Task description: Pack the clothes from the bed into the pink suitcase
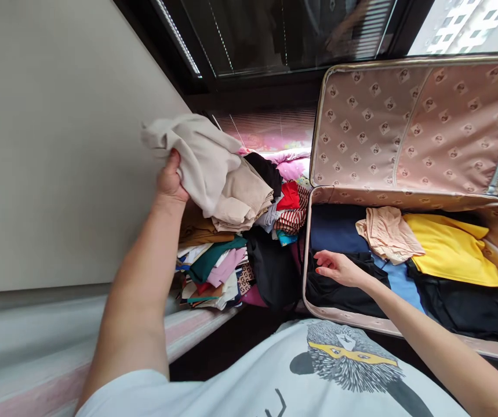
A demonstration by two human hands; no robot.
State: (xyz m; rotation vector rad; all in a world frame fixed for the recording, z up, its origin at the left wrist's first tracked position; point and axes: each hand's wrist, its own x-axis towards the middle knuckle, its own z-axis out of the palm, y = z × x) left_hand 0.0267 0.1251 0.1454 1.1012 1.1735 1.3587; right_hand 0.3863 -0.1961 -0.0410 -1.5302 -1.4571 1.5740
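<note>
My left hand (173, 180) is closed on an off-white cloth garment (205, 153), lifted at the left with one end loose. Its lower part hangs against folded beige clothes (242, 197) on top of a pile. Over the left end of an open suitcase (312, 255) is my right hand (340, 268), its fingers loosely bent and apart, with nothing in them. Below that hand lies black clothing (344, 295) inside the case. Also in the case are a dark blue garment (338, 229), a crumpled peach cloth (390, 234) and a yellow garment (453, 249).
Stacked folded clothes (214, 269) in several colours stand left of the suitcase. A black bag-like item (272, 272) sits between them. The raised suitcase lid (422, 127) leans near a dark window frame (257, 87). A pale wall or panel (57, 145) bounds the left side.
</note>
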